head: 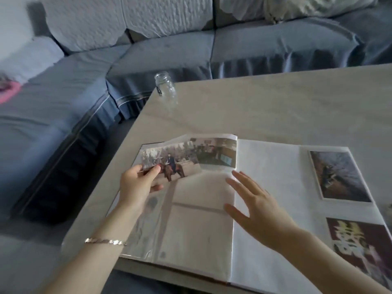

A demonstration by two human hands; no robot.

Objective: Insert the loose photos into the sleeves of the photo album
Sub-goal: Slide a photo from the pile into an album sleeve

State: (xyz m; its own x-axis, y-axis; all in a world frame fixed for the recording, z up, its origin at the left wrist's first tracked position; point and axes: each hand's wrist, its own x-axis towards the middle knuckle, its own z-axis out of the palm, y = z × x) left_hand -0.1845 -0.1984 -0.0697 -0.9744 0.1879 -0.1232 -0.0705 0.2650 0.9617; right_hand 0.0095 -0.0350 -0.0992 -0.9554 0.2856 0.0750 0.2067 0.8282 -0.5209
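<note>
Surfaces noted: photo album (pixel 273 166), right page white paper, matt; left page of clear plastic sleeves (pixel 191 230), glossy, slightly wrinkled, catching light. Loose photo (pixel 178 164): smooth print paper, light gloss. Table (pixel 265 107): pale, smooth, faint marbled veining, low sheen; material uncertain. Jar (pixel 166 88): clear glass, shiny. Sofa (pixel 63 98): blue cloth, matt, creased. Back cushions (pixel 106 20): paler, puckered fabric. Bracelet (pixel 105 241): bright metal links.

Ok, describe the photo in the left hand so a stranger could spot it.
Start at the pale table, where a photo album lies open. Near the top of its left page, the left hand pinches a loose photo by its left edge. Unlike the neighbouring photo to its right, it sits tilted and shows a rider on a dark horse.
</note>
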